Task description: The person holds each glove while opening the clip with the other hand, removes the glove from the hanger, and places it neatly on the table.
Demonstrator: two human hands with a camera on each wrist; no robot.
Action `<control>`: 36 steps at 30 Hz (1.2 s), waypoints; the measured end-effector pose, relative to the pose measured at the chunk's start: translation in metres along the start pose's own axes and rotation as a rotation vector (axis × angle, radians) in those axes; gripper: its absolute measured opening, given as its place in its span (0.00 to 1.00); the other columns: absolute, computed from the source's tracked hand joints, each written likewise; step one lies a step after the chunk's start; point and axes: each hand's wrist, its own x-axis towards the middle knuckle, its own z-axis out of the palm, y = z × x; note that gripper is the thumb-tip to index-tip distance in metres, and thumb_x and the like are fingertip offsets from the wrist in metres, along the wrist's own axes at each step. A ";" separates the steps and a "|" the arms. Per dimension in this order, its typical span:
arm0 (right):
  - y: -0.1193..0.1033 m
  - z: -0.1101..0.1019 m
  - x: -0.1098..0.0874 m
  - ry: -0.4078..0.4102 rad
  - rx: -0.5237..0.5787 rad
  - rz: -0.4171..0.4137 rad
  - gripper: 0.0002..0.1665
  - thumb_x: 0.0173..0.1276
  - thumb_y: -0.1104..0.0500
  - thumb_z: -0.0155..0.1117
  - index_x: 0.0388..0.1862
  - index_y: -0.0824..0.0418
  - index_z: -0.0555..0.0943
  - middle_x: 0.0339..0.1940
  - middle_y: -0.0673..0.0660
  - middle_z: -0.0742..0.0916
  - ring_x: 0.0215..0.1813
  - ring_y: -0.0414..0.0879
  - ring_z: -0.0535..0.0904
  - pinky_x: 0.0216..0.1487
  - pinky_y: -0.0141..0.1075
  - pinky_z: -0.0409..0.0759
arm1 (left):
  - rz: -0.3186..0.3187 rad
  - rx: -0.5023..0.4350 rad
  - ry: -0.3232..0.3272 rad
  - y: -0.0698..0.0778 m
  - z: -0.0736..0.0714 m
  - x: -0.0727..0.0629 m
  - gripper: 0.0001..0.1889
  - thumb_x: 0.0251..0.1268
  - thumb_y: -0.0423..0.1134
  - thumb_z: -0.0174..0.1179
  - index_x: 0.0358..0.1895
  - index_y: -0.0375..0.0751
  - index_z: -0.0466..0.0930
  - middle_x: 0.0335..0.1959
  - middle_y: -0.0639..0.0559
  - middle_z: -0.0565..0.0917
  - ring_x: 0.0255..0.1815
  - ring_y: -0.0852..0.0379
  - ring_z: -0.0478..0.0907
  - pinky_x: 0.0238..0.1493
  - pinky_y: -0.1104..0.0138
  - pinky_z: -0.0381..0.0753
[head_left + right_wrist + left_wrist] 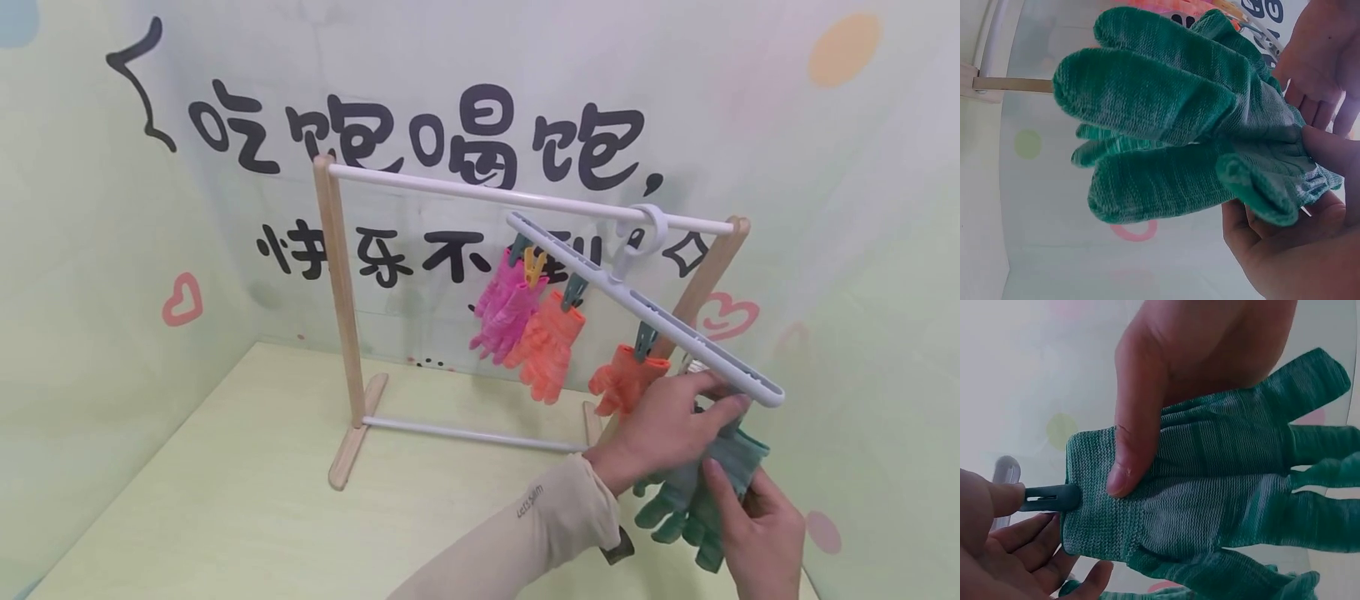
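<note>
Below the hanger [693, 343], the green glove [1197, 515] is gripped by the right hand [767, 529]; its cuff [1099, 519] is best kept flat while the clip [1063, 497] is pinched by the left hand [667, 423].

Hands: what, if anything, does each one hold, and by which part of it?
The right hand holds a green glove by its cuff; the left hand pinches a clip by its end away from the glove.
</note>
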 end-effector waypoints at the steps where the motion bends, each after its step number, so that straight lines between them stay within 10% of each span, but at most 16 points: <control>1: 0.001 0.000 0.000 0.001 0.008 0.002 0.16 0.69 0.61 0.73 0.54 0.63 0.88 0.33 0.32 0.91 0.36 0.26 0.88 0.37 0.19 0.83 | -0.001 -0.012 0.009 0.000 0.001 0.001 0.14 0.77 0.52 0.60 0.58 0.58 0.87 0.47 0.69 0.90 0.44 0.77 0.79 0.46 0.80 0.78; 36: 0.063 -0.052 0.025 -0.244 -0.419 0.133 0.28 0.77 0.46 0.65 0.59 0.69 0.83 0.32 0.21 0.82 0.38 0.15 0.77 0.39 0.16 0.77 | -0.029 -0.139 0.029 -0.003 0.003 0.000 0.16 0.76 0.53 0.61 0.61 0.59 0.86 0.52 0.68 0.90 0.48 0.77 0.82 0.46 0.80 0.80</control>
